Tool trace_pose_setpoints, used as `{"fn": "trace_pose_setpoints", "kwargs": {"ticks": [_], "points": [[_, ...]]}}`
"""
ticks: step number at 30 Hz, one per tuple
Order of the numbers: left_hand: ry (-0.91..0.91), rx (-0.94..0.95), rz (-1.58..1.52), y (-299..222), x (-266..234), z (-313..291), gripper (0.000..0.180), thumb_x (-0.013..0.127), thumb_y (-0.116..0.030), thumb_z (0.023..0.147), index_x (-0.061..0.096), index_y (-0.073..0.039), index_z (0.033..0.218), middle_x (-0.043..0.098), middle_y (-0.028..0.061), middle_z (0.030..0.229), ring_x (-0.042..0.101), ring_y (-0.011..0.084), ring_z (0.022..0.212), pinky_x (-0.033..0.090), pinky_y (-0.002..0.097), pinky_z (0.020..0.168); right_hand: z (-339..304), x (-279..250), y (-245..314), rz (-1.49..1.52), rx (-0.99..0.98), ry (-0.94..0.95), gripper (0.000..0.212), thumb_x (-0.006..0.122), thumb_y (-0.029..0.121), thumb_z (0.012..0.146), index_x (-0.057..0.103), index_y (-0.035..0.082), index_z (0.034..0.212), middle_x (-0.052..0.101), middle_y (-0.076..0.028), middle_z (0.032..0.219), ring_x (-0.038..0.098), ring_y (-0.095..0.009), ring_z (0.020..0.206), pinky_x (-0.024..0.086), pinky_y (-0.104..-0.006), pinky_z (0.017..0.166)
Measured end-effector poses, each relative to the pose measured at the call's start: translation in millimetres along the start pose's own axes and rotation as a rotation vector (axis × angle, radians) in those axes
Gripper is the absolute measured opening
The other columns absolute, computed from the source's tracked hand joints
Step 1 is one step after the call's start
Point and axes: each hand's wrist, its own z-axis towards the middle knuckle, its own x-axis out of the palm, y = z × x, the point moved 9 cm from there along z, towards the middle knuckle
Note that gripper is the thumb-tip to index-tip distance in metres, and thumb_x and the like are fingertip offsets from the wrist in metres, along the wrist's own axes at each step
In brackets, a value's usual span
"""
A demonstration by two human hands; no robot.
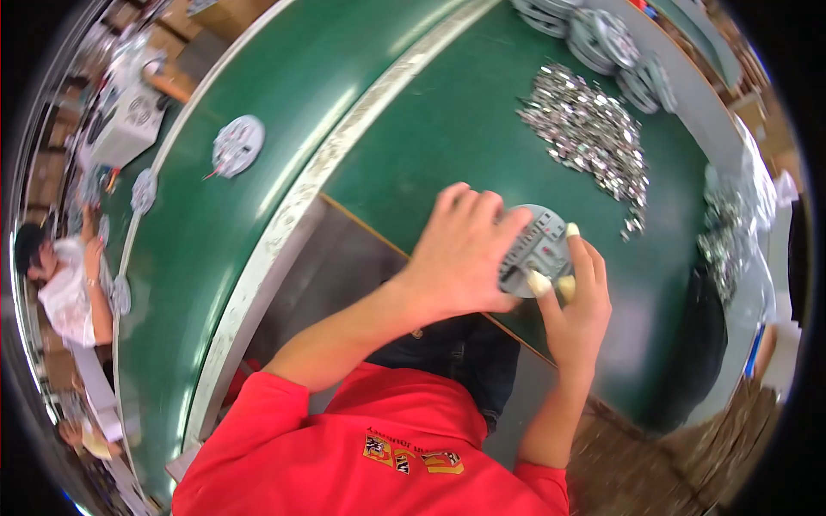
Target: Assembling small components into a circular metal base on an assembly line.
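From the sleeves of a red shirt [361,456], bare forearms reached up to a round grey disc [544,241], held tilted above the near edge of the green surface [413,163]. The right hand [581,301] pinched the disc at its right side, the thumb on the face and a finger at the rim; pale covers [539,282] capped some fingertips. The left hand [456,249] curved over the disc's left edge, fingers partly bent and close together; whether it gripped or only steadied the disc, I could not tell.

Beyond the hands, a loose pile of small shiny metal pieces [589,129] spread over the surface, well apart from the disc. To the right lay a clear plastic bag [723,232] with more small shiny bits. Past the pile, a cluster of grey discs [602,43] leaned together along the border. On the left, a pale rail [284,215] divided the surface from a green strip [185,284], where another disc [238,146] lay with a reddish tip. Across that strip, a co-worker [73,292] in white sat near a pale boxy device [129,125].

The left fingers covered part of the held disc, the upper cluster was cut off, and single metal pieces blurred together.
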Motion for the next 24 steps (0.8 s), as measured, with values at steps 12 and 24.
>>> {"fn": "trace_pose_setpoints", "kwargs": {"ticks": [12, 24], "points": [[0.200, -0.025, -0.284, -22.6, 76.4, 67.7, 0.028, 0.077, -0.032, 0.092, 0.068, -0.007, 0.098, 0.065, 0.0043, 0.089, 0.064, 0.0243, 0.089, 0.042, 0.0394, 0.090, 5.7, -53.6, -118.9, -0.141, 0.194, -0.006, 0.053, 0.080, 0.011, 0.082, 0.063, 0.007, 0.132, 0.063, -0.011, 0.132, 0.070, -0.033, 0.099, 0.058, -0.0419, 0.077], [0.087, -0.024, -0.337, -38.9, 61.6, 138.0, 0.015, 0.070, -0.021, 0.097, 0.068, -0.007, 0.093, 0.067, 0.0056, 0.093, 0.065, 0.0269, 0.083, 0.049, 0.0390, 0.070, 7.5, -59.4, -113.5, -0.142, 0.161, 0.001, 0.054, 0.083, 0.017, 0.081, 0.064, 0.007, 0.130, 0.064, -0.010, 0.129, 0.071, -0.031, 0.095, 0.058, -0.0410, 0.075]]}}
